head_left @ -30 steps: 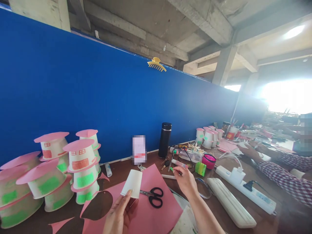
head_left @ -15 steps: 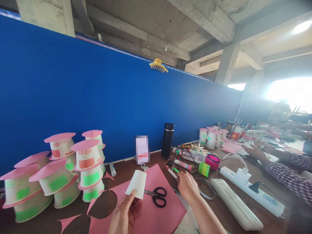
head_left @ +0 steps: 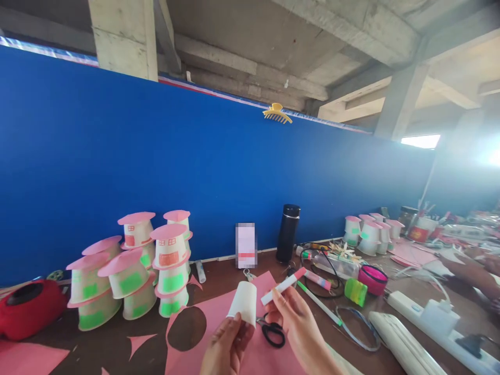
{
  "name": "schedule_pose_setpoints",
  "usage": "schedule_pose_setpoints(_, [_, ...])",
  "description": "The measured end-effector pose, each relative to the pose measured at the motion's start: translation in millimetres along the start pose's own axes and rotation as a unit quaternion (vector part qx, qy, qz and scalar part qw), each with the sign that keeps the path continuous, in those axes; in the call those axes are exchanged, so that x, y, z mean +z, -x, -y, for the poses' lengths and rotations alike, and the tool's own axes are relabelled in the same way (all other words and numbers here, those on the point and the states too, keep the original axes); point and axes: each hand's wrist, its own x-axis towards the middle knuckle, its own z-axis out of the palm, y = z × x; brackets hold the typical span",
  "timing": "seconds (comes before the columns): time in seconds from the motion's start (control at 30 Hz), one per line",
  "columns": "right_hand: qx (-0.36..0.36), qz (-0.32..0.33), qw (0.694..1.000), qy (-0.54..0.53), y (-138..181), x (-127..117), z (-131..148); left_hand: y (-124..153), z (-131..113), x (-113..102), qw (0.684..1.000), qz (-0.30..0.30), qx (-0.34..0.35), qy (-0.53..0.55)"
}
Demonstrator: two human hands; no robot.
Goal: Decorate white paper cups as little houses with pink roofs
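My left hand is closed on a plain white paper cup, held upside down with its wide rim toward me. Between the fingers of my right hand is a white marker with a red end, slanting up to the right beside the cup. Below both hands lies a pink paper sheet with a round hole cut in it. Scissors with black handles rest on that sheet, partly hidden by my right hand. A green-ended marker lies on the table to the right.
Stacked paper cups with pink brims stand at left, beside a red bag. A black flask is by the blue partition. A power strip and a co-worker's hand are at right.
My right hand has picked up the red-ended marker from the table and brought it left, close to the cup. The view has turned left, bringing the red bag into sight.
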Motion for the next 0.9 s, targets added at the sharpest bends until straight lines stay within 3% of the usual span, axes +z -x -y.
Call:
schedule_pose_setpoints(0.13, [0.024,-0.003,0.999,-0.048,8,8,-4,5,6,1,0.999,0.011,0.019,-0.034])
schedule_pose_setpoints(0.23, [0.038,0.01,0.998,-0.05,8,6,-7,8,8,0,0.991,0.013,0.029,-0.133])
schedule_pose_setpoints(0.4, [0.059,0.044,0.995,-0.073,6,4,-9,19,1,0,0.938,-0.003,0.112,-0.329])
schedule_pose_setpoints(0.5, [0.058,0.062,0.993,-0.082,6,5,-9,25,-1,6,0.925,0.03,0.202,-0.32])
schedule_pose_setpoints(0.6, [0.054,0.084,0.993,-0.065,9,7,-6,29,1,11,0.921,0.054,0.249,-0.294])
schedule_pose_setpoints(0.9, [0.02,0.118,0.993,0.008,15,14,3,31,3,7,0.896,0.088,0.22,-0.375])
